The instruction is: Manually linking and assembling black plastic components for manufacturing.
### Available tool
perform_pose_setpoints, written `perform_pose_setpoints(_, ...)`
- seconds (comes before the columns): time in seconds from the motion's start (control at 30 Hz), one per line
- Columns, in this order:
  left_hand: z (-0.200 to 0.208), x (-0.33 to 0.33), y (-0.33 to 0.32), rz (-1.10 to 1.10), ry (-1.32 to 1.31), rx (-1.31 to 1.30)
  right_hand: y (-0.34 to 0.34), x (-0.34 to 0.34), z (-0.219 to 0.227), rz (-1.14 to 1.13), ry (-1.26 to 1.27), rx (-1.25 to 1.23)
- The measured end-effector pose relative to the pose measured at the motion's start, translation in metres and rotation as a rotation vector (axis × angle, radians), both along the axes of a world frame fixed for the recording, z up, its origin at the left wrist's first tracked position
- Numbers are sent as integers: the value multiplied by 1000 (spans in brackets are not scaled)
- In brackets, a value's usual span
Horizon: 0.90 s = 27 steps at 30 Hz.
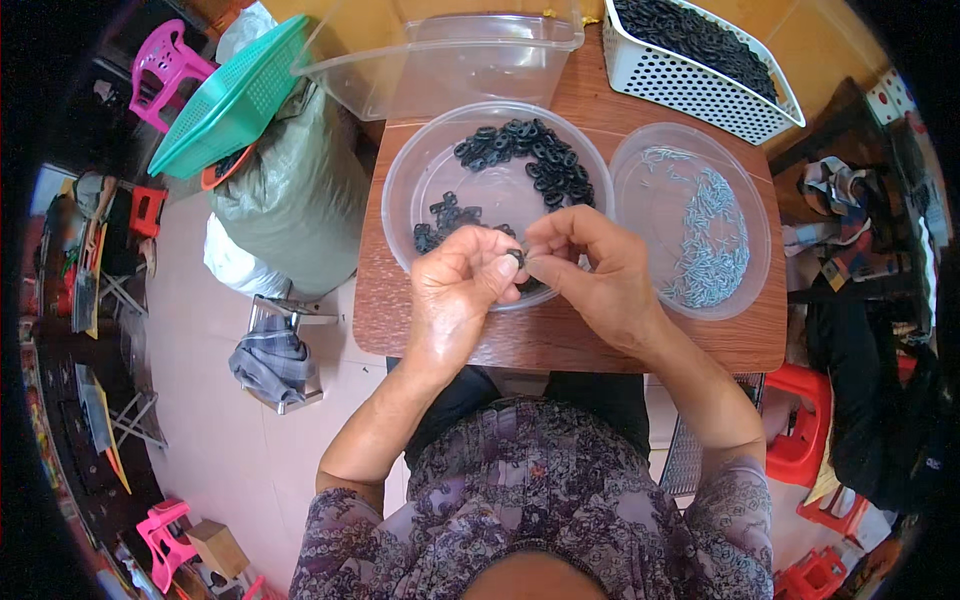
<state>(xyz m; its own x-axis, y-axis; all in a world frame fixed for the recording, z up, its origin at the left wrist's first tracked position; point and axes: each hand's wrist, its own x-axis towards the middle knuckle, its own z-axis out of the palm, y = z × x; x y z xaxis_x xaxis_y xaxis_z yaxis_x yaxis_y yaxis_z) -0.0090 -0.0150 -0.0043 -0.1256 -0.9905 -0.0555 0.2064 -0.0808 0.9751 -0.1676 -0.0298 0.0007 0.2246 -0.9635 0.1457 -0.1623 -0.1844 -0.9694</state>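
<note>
Over the near rim of a round clear plastic tub (402,165), my two hands meet. My left hand (450,290) pinches a small black plastic piece (516,257) between thumb and fingers. Right beside it, my right hand (595,275) has thumb and forefinger pressed together against the piece's edge; whatever is between them is too small to make out. Inside the tub, black ring-like pieces (550,165) lie along the far right side, and a second pile of black pieces (447,218) sits at the left. A shallower round tub (640,225) on the right holds many small silvery pins (712,250).
The tubs stand on a brown wooden table (400,335). At its far right is a white perforated basket (690,95) full of black pieces; behind is a clear rectangular bin (470,70). To the left stand a large sack (295,200), green baskets (235,95) and a cloth-draped stool (275,360).
</note>
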Motion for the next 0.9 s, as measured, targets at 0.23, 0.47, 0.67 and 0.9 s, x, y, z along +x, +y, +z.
perform_pose_setpoints(0.23,1,1,0,-28,-24,-1,1,1,0,7,18,9)
perform_pose_setpoints(0.47,-1,-7,8,69,-138,-65,3,3,0,2,1,-14)
perform_pose_setpoints(0.67,-8,-11,9,105,-75,-64,3,8,-6,-24,-40,-116)
perform_pose_setpoints(0.9,-5,-12,3,188,56,-41,-4,13,-14,-63,8,-148)
